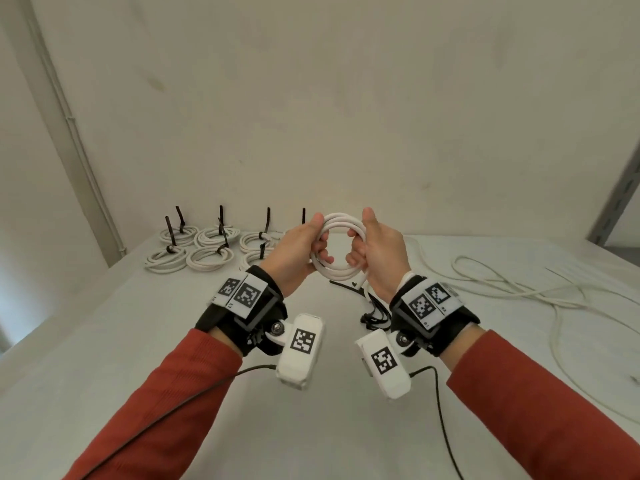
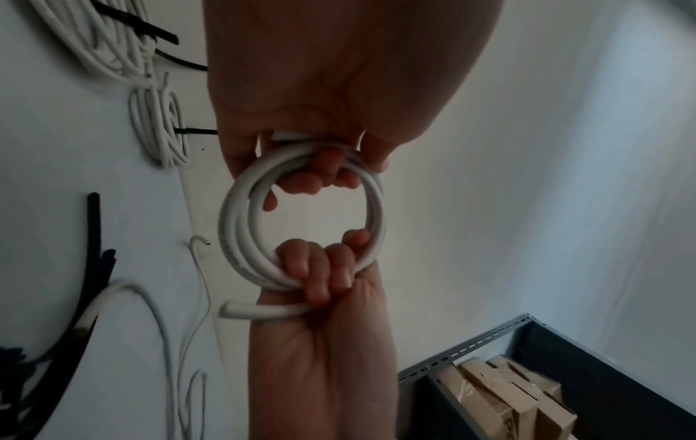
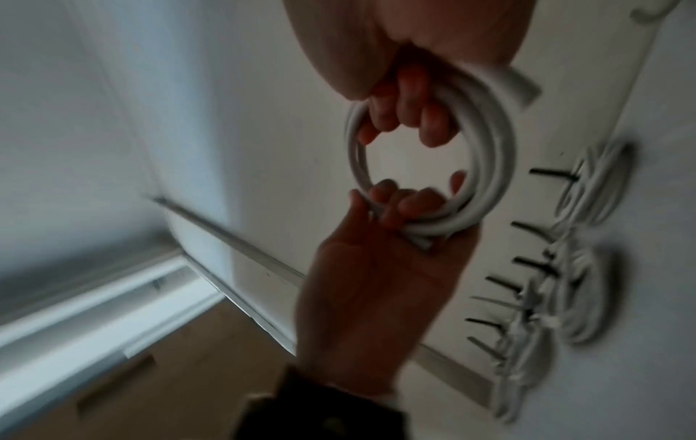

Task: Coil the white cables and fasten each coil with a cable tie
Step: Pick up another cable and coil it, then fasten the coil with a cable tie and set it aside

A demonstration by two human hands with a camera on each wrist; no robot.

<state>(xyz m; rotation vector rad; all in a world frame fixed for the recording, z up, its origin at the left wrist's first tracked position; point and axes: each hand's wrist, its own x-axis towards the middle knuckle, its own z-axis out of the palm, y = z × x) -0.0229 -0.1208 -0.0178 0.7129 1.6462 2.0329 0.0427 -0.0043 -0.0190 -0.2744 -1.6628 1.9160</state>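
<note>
A white cable coil (image 1: 341,220) of about three loops is held upright above the table between both hands. My left hand (image 1: 298,251) grips its left side, fingers curled through the ring. My right hand (image 1: 378,256) grips the right side the same way. In the left wrist view the coil (image 2: 232,229) hangs between my left hand (image 2: 339,77) and my right hand (image 2: 324,342), and a free cable end (image 2: 260,312) sticks out by the right fingers. The right wrist view shows the coil (image 3: 499,154) blurred. Loose black cable ties (image 1: 372,315) lie under my right wrist.
Several finished coils (image 1: 207,249) with upright black ties sit in rows at the back left of the white table (image 1: 138,341). Loose white cables (image 1: 502,287) sprawl across the right side. A grey metal shelf with cardboard boxes (image 2: 508,396) stands beside the table.
</note>
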